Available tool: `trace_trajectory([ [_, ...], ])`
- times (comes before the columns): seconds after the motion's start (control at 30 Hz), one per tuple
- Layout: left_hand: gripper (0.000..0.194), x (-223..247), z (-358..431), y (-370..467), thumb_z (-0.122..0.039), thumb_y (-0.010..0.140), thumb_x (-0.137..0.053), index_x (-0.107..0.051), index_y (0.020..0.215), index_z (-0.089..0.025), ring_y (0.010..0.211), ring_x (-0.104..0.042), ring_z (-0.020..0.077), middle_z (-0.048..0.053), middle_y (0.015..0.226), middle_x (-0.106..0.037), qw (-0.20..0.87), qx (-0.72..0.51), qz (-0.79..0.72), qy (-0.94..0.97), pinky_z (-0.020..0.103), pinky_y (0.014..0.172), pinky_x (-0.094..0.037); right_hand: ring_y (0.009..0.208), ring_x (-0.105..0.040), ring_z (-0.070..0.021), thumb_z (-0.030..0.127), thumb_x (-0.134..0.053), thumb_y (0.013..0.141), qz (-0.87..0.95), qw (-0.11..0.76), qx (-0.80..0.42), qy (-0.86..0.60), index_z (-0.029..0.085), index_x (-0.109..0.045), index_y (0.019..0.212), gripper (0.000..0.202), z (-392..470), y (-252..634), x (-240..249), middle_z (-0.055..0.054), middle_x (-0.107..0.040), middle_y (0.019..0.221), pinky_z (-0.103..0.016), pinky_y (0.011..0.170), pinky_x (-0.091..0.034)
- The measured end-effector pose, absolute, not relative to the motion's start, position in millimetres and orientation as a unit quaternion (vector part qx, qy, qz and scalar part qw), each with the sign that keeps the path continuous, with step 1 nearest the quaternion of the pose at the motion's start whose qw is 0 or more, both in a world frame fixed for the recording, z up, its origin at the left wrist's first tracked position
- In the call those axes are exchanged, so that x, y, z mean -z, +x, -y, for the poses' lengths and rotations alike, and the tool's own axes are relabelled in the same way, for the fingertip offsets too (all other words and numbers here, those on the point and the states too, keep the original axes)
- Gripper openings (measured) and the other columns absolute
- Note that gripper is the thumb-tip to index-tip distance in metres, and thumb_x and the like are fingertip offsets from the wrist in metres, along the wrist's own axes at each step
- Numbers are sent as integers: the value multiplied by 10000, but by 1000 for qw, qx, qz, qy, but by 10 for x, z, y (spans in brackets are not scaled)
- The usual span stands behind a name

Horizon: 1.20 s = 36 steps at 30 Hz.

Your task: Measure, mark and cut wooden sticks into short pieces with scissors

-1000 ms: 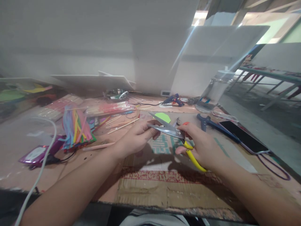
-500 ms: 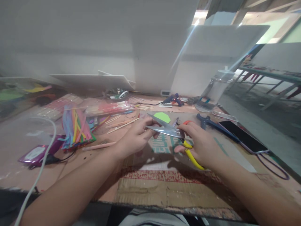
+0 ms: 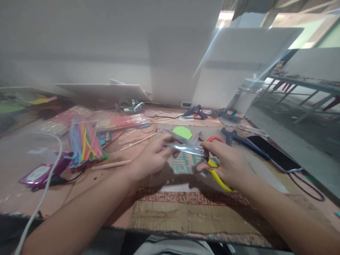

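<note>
My right hand grips a pair of scissors with yellow and orange handles. Their blades are parted and point left, towards my left hand. The fingers of that hand are closed together at the blade tips; what they hold is too small or hidden to make out. Just behind the blades a bright green paper piece with several straight sides lies on the cardboard.
Left of my hands lie thin sticks, colourful pipe cleaners and a purple device. A glue gun and a clear container stand at the back. A phone rests at right. A white cable crosses the near left.
Both hands and the scissors stay almost in place. The whole view has shifted very slightly.
</note>
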<state>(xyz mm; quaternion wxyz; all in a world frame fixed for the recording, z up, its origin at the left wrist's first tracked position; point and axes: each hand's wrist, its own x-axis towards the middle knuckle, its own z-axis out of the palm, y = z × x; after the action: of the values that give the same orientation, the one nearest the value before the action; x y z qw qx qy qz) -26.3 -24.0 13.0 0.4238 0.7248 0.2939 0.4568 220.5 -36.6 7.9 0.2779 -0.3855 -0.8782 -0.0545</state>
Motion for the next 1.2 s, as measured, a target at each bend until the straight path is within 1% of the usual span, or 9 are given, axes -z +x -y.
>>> trace_trajectory([
  [0.13,291,-58,184,-282,-419,993,-498,-563,833,-185,655,-491,124,-5,706,-530,445,-451,-297,714,278,620,-389,571,-567,-195,585,-554,947,864,261,32,-429,213,-633,1098,410,371,2218,-39,-16,-617,699,-303,539,-395],
  [0.37,330,-139,176,-323,-424,975,-510,-577,768,-176,705,-472,119,-14,724,-509,420,-480,-309,705,265,675,-383,623,-566,-204,576,-597,897,831,302,12,-468,175,-588,1130,464,299,2219,-99,-40,-627,800,-300,549,-419],
  [0.5,391,-217,200,-332,-403,892,-550,-424,587,-192,575,-350,100,-53,586,-365,398,-466,-365,701,259,559,-285,669,-572,-215,525,-631,885,828,297,14,-475,191,-594,1097,397,272,2220,-65,-43,-625,829,-303,580,-417],
  [0.57,390,-242,227,-324,-381,859,-554,-365,566,-207,548,-309,94,-65,564,-311,390,-464,-371,703,255,539,-266,692,-578,-222,504,-628,895,832,294,22,-469,192,-595,1108,379,271,2215,-39,-48,-626,840,-309,598,-421],
  [0.77,308,-250,275,-304,-305,784,-658,-388,669,-211,600,-363,97,-67,653,-372,358,-460,-397,709,242,580,-308,670,-577,-220,524,-602,911,842,302,31,-446,184,-585,1148,414,287,2215,-40,-46,-623,830,-307,577,-414],
  [0.87,235,-211,235,-321,-334,892,-520,-456,709,-202,700,-432,128,-31,723,-444,388,-469,-357,709,259,671,-372,694,-589,-228,519,-606,907,846,302,26,-439,180,-572,1162,426,304,2212,-61,-56,-629,857,-315,595,-431],
  [0.93,250,-177,207,-331,-336,944,-431,-498,747,-198,766,-471,144,-9,772,-494,414,-491,-338,688,270,737,-401,743,-607,-244,495,-609,907,849,307,26,-429,179,-569,1167,410,314,2203,-69,-73,-637,902,-329,631,-455],
  [1.03,234,-129,192,-330,-334,964,-451,-535,793,-199,779,-476,139,-11,797,-505,438,-518,-329,657,259,754,-411,778,-619,-256,470,-598,921,856,311,34,-412,175,-568,1150,375,318,2187,-73,-88,-637,921,-340,659,-474],
  [1.2,243,-64,204,-319,-363,984,-508,-621,839,-204,789,-501,130,-14,813,-554,432,-527,-318,659,249,750,-412,696,-593,-227,515,-551,949,856,309,35,-414,179,-560,1141,387,307,2184,-64,-73,-618,882,-322,606,-455],
])
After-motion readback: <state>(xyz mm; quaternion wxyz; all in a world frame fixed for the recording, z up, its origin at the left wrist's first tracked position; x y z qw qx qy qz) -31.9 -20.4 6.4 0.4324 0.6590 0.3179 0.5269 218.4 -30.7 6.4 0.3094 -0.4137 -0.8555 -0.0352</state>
